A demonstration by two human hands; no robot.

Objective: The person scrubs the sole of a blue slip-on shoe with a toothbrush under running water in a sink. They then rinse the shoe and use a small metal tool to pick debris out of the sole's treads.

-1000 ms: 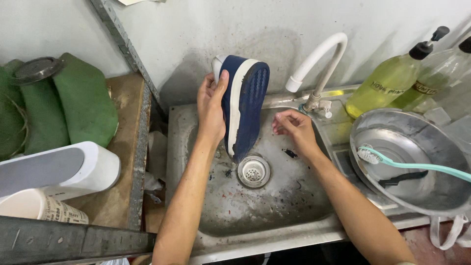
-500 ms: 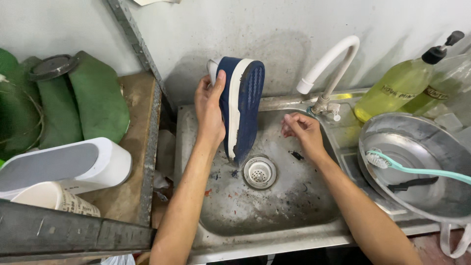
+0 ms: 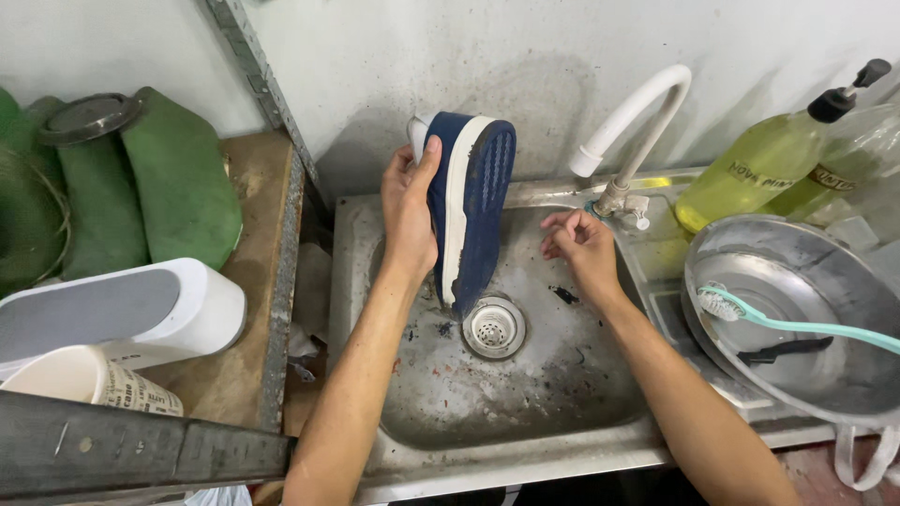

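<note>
Two bare forearms reached up from the near edge over the steel sink (image 3: 375, 281), which serves as the landmark here. Left of the sink, on a worn wooden ledge, lay a white oblong container (image 3: 122, 314) with a grey face, a white cup (image 3: 84, 379) with dark print in front of it, and folded green rubbery sheets (image 3: 178, 187) further back against the wall.

The left hand (image 3: 410, 211) was raised above the sink's back left part, wrist bent, fingers and thumb clamped on the upper of a navy shoe (image 3: 471, 206). The shoe hung over the basin with its long axis near vertical, one end up by the wall and the other end down, just above the round drain strainer (image 3: 494, 326). Its navy tread and white sole edge faced right.

The right hand (image 3: 583, 245) hovered over the sink's back right part, just below the tap base, fingers loosely curled together and holding nothing.

A white curved tap (image 3: 637, 122) rose from the sink's back rim. Right of the sink stood a yellow-green pump bottle (image 3: 759, 164) with a black top, leaning against the wall, its label a dark line of print. In front of it a steel bowl (image 3: 834, 375) held a teal toothbrush (image 3: 797, 323).
</note>
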